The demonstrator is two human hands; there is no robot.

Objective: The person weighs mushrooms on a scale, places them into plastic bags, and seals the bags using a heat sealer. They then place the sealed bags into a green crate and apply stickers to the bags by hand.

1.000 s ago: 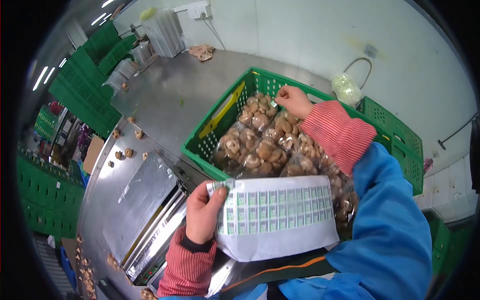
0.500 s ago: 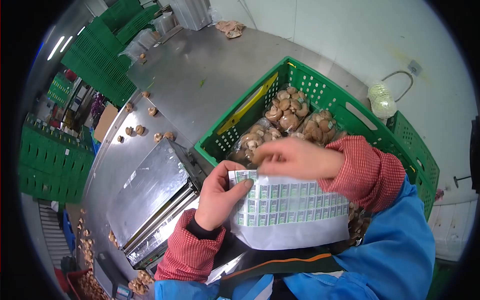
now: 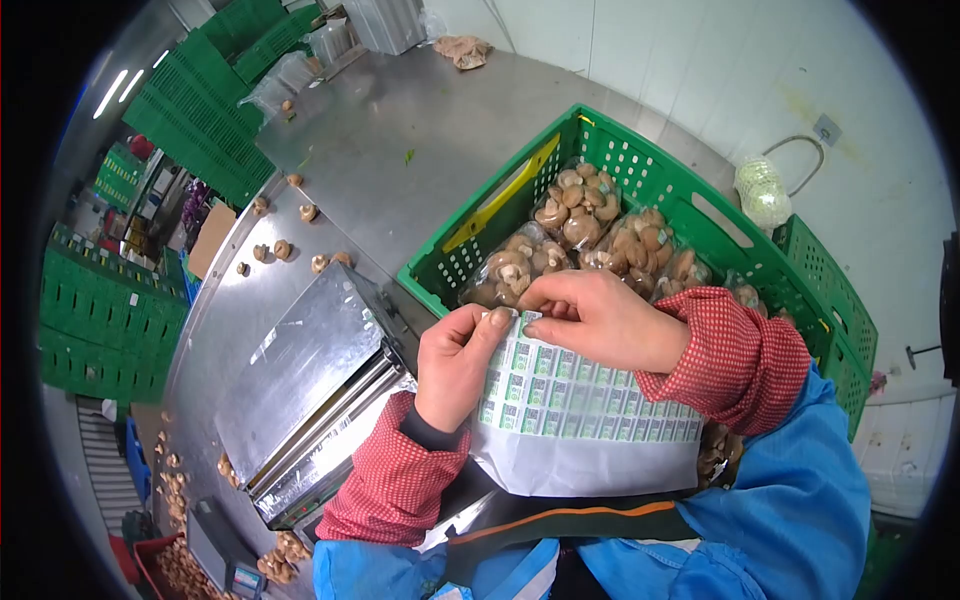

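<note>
A white sheet of stickers, printed with rows of small green-and-grey labels, is spread in front of my body. My left hand pinches its upper left corner between thumb and fingers. Close beside it, my right hand has thumb and forefinger closed at the top edge, on a label at that corner. Just beyond both hands stands a green crate holding several clear-wrapped packs of mushrooms. The lower part of the crate is hidden behind my right arm and the sheet.
A metal wrapping machine stands left of the sheet on the steel table. Loose mushrooms lie along the table's left side. A scale is at lower left, and stacked green crates stand farther left.
My right hand has moved down and in from above the sheet to its top left corner, beside my left hand. The sheet's left corner has risen and tilted slightly.
</note>
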